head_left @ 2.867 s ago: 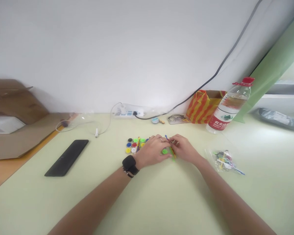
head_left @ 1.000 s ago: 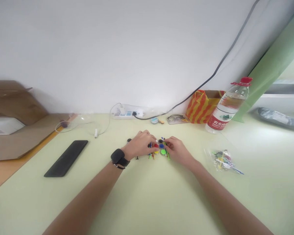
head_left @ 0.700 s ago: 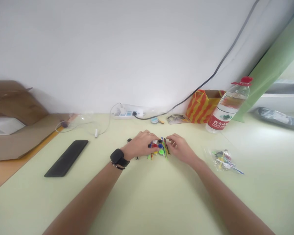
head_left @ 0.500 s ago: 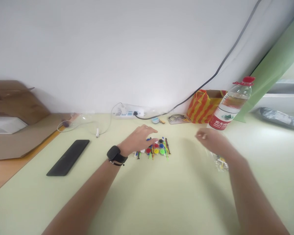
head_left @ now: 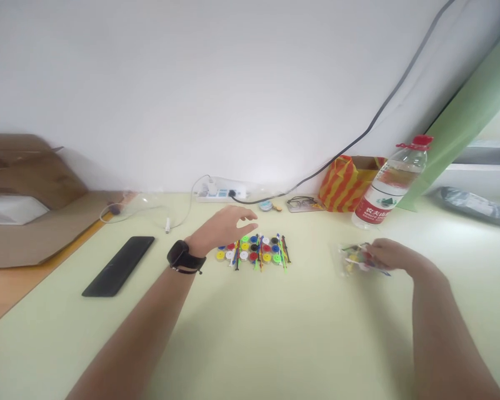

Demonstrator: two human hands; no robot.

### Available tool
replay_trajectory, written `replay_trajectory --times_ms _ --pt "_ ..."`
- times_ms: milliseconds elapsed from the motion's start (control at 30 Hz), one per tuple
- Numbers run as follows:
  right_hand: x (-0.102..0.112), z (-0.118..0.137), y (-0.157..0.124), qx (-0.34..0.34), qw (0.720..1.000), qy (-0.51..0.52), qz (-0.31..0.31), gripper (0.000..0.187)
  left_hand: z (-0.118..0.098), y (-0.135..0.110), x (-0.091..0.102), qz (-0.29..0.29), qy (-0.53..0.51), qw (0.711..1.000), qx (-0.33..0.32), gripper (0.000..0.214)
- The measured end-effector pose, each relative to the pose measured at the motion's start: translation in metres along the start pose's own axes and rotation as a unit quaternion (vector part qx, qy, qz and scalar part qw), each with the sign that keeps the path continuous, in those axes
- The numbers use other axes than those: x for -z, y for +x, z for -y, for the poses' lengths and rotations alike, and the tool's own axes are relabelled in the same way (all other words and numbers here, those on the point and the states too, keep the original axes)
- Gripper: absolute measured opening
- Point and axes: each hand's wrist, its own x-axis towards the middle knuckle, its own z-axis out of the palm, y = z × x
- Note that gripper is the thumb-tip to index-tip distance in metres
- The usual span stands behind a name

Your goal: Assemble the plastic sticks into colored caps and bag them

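Where the right hand (head_left: 394,255) grips, a bag (head_left: 340,262) holds pieces (head_left: 353,258).

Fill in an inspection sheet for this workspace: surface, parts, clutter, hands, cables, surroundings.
Surface: pale green table; damage: nothing seen.
Parts: colored discs in rows, thin sticks among them; filled clear bag to their right.
Clutter: flat black object left; glasses, striped bag and water bottle toward the back.
Hands: left hand open near the discs; right hand gripping the clear bag.
Cables: black cable rising from power strip; white cable on the table.
Surroundings: white wall behind, opened cardboard box left.
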Motion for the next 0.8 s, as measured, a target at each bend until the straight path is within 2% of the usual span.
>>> replay_trajectory --times_ms 100,200,367,500,600,700,800 --pt "-0.007 0.033 0.013 0.004 0.998 0.009 0.064 0.024 -0.014 0.003 0.001 0.014 -0.026 0.999 -0.013 0.038" --pt "0.001 0.068 0.022 0.020 0.995 0.022 0.100 0.014 -0.027 0.008 0.001 0.020 -0.057 0.998 -0.020 0.037" --pt "0.030 0.112 0.029 0.098 0.993 0.032 0.049 0.011 -0.046 0.030 -0.002 0.072 -0.087 0.994 -0.010 0.043" --pt "0.039 0.128 0.028 0.127 0.987 0.080 0.059 0.013 -0.065 0.049 -0.011 0.107 -0.106 0.989 0.015 0.049" --pt "0.041 0.135 0.022 0.160 0.978 0.096 0.096 0.013 -0.078 0.055 -0.024 0.107 -0.163 0.981 -0.016 0.050" --pt "0.044 0.141 0.014 0.187 0.969 0.113 0.115 0.012 -0.086 0.060 -0.042 0.073 -0.191 0.977 -0.061 0.051" --pt "0.050 0.148 0.006 0.210 0.961 0.123 0.133 0.013 -0.088 0.068 -0.067 0.036 -0.219 0.970 -0.099 0.061"
